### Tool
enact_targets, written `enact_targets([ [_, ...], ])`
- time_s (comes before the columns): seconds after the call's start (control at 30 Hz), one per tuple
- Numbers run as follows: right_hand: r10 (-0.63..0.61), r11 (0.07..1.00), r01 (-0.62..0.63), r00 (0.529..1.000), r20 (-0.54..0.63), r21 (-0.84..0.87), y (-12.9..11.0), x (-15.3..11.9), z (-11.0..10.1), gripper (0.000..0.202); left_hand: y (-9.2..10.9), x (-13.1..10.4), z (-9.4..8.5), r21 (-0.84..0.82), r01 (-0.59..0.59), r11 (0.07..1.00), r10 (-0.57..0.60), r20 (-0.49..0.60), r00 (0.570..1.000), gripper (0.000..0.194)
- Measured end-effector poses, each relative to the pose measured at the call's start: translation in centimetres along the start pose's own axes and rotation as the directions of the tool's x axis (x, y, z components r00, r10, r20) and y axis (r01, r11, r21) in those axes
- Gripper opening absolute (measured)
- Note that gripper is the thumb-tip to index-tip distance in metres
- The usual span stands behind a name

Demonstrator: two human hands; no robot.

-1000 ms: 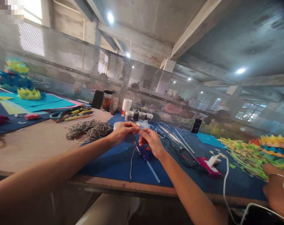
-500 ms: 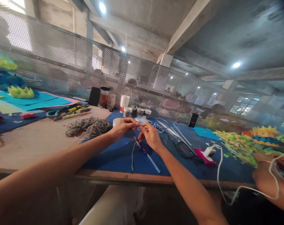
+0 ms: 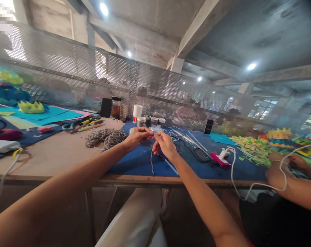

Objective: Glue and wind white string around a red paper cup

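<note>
My left hand (image 3: 138, 137) and my right hand (image 3: 166, 144) meet fingertip to fingertip above the blue mat. Both are closed in a pinch; whatever sits between the fingers is too small to make out. A thin grey cord (image 3: 152, 161) runs down just below the fingertips, its upper end hidden near my right hand. Under my right wrist lies a dark blue tool, mostly covered, with a translucent stick (image 3: 171, 167) pointing out of it. To the left of my left hand is a loose heap of grey cord (image 3: 104, 138).
Behind the hands stand several small cups (image 3: 153, 121) and a white paper cup (image 3: 137, 111). Pliers and other hand tools (image 3: 90, 122) lie to the left. A pink power block (image 3: 220, 160) with a white cable sits right, near a co-worker's hands (image 3: 278, 168) and paper scraps.
The view has shifted, showing more of the table's left side. Both hands stay pinched together; a yellow bit seen earlier at the right fingers no longer shows.
</note>
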State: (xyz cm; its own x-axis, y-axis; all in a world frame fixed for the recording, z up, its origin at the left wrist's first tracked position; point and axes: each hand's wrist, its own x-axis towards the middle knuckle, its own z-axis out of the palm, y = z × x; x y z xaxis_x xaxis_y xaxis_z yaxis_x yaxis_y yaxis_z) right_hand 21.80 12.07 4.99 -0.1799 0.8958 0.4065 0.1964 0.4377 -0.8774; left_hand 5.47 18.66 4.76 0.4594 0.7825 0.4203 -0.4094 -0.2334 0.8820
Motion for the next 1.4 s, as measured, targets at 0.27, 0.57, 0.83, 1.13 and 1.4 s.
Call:
enact_targets([
  [0.27, -0.179, 0.960, 0.106, 0.945, -0.274, -0.261, 0.8, -1.5, 2.6, 0.016, -0.2, -1.1, -1.0, 0.022, -0.012, 1.000, 0.013, -0.020, 1.000, 0.029],
  [0.57, -0.376, 0.752, 0.095, 0.875, -0.305, -0.653, 2.1, -2.5, 3.4, 0.018, -0.6, -1.6, -1.0, 0.033, 0.007, 0.999, -0.007, -0.006, 1.000, 0.029],
  [0.83, -0.344, 0.833, 0.136, 0.886, -0.310, -0.536, 3.0, -2.3, 3.3, 0.024, -0.5, -1.6, -1.0, 0.025, 0.018, 1.000, -0.018, 0.002, 1.000, 0.027],
  [1.13, -0.217, 0.953, 0.140, 0.934, -0.284, -0.269, 2.8, -2.2, 3.2, 0.025, -0.7, -1.5, -1.2, 0.002, 0.029, 1.000, -0.029, 0.030, 0.999, 0.025],
  [1.4, -0.174, 0.972, 0.125, 0.952, -0.252, -0.197, 2.7, -2.3, 3.2, 0.029, -0.7, -1.7, -1.0, -0.005, 0.025, 1.000, -0.025, 0.049, 0.999, 0.027],
])
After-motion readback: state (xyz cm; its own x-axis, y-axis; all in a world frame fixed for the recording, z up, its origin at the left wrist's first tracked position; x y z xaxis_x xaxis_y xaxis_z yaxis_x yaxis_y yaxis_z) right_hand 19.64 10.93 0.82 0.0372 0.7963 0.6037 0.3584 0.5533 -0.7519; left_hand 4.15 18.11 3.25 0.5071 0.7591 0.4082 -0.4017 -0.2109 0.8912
